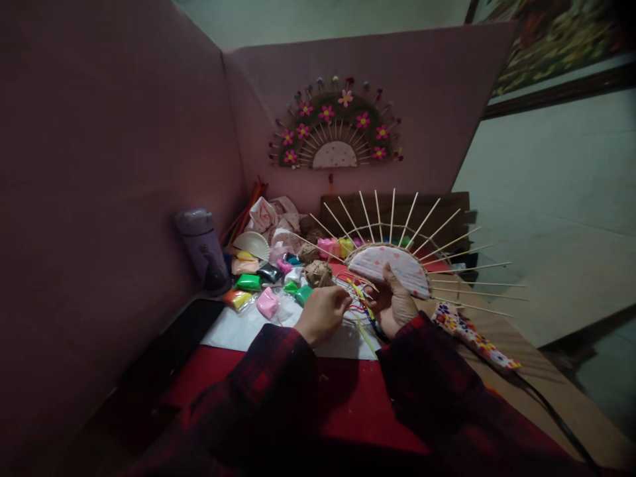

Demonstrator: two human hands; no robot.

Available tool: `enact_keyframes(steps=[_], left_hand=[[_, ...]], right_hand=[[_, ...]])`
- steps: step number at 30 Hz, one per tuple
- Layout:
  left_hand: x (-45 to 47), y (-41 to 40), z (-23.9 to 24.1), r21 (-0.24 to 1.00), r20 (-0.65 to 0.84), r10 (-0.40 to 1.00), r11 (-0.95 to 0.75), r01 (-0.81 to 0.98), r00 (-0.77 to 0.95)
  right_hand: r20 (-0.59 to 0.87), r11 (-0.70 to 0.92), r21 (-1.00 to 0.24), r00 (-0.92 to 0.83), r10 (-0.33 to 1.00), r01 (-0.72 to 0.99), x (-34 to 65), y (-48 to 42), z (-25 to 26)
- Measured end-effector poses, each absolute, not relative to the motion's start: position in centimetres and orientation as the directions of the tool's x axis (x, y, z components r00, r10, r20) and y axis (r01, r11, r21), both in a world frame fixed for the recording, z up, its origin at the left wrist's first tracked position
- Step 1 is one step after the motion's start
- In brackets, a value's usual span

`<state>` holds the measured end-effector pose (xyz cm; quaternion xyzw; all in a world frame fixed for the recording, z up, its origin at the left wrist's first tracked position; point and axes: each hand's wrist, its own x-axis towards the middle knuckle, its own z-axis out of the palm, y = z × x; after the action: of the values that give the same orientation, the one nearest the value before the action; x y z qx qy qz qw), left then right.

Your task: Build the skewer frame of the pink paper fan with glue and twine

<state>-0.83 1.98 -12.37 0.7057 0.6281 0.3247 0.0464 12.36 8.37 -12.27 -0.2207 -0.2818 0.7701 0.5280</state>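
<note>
A half-round fan frame [385, 265] covered in pale spotted cloth, with thin wooden sticks spread out from its curved edge, is tilted up before me. My right hand [395, 305] grips its lower edge, thumb against the cloth face and fingers curled beneath. Brown twine [424, 236] loops across the sticks. My left hand [324, 313] is closed in a pinch left of the frame; a thin tan strand that looks like twine runs between the hands. Behind it sits a ball of twine [318, 273]. Red, yellow and blue strips [365, 308] lie beneath both hands.
Several coloured clay packets [268, 303] lie to the left on white paper [228, 331]. A purple tumbler [203, 250] and a dark phone-like slab [171, 341] stand farther left. On the right lies a flower-patterned corded tool [477, 338]. A finished-looking flowered fan [335, 126] hangs on the pink panel.
</note>
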Motion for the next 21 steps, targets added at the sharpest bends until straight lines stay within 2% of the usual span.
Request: enact_keyframes(steps=[2,3,9,15,21], left_hand=[[-1.4,2.5,-13.0,0.345,0.451,0.892,-0.193,0.918,0.018],[-1.7,2.7,-13.4,0.321,0.46,0.888,-0.18,0.93,0.013],[-2.6,2.6,-15.6,0.263,0.455,0.89,-0.137,0.955,0.003],[-2.3,2.1,-15.6,0.297,0.448,0.893,-0.117,0.948,-0.031],[-2.1,2.2,-15.3,0.434,0.455,0.885,-0.121,0.893,-0.101]], right_hand=[[-0.048,-0.279,-0.67,-0.334,0.941,-0.688,12.3,8.4,-12.3],[-0.051,-0.279,-0.672,-0.332,0.942,-0.687,12.3,8.4,-12.4],[-0.051,-0.267,-0.687,-0.322,0.945,-0.676,12.3,8.7,-12.7],[-0.078,-0.277,-0.692,-0.313,0.947,-0.667,12.3,8.7,-12.7],[-0.087,-0.276,-0.699,-0.304,0.949,-0.66,12.3,8.7,-12.7]])
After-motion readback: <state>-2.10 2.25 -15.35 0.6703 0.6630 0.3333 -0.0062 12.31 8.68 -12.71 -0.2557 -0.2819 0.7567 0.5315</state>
